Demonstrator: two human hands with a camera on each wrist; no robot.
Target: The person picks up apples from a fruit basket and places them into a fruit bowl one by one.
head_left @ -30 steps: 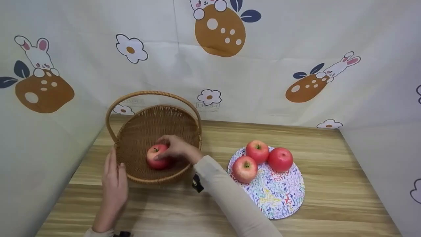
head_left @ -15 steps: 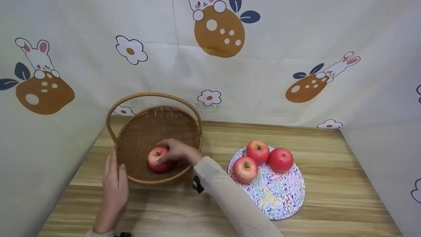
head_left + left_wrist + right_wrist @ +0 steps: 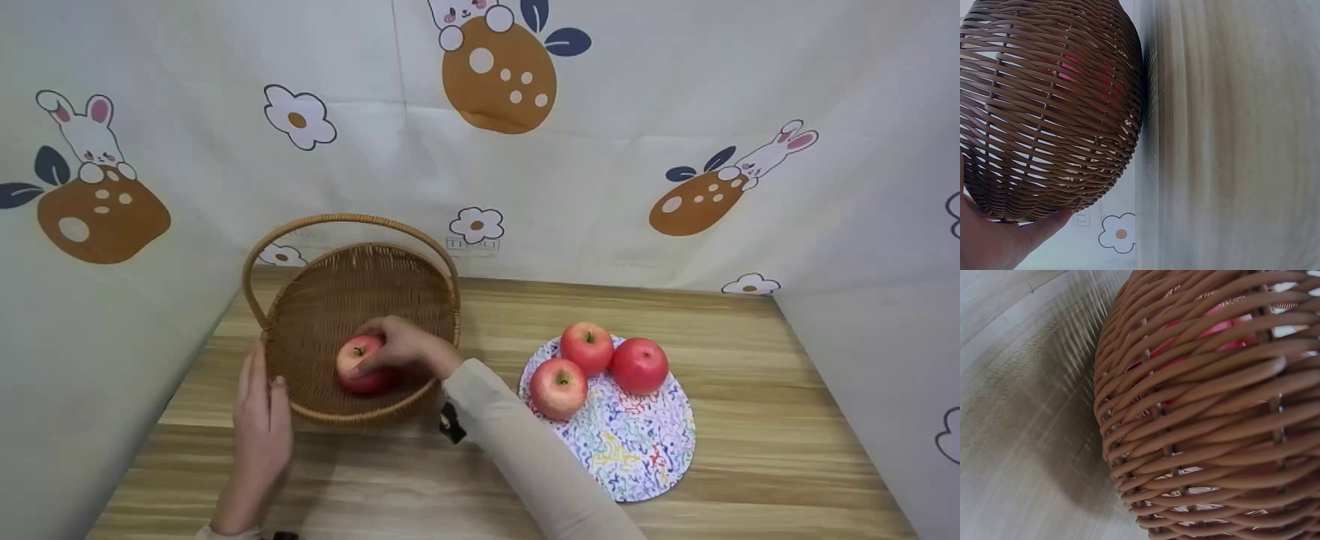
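A round brown wicker basket with an arched handle stands at the left of the table. Inside it my right hand grips a red apple, thumb on the near side and fingers over the back. Against the basket's left side rests my left hand, its fingers straight. In the left wrist view that hand lies along the weave, and red shows through the gaps. Only the outer weave of the basket, with red behind it, fills the right wrist view; the hand is hidden there.
Three more apples, one of them a deep red apple, sit on a round, colourfully patterned mat to the right on the wooden table. A printed cloth backdrop rises behind and at both sides.
My right hand and the apple have shifted slightly lower and to the right within the basket, then stayed put over the last half second. The left hand keeps its place.
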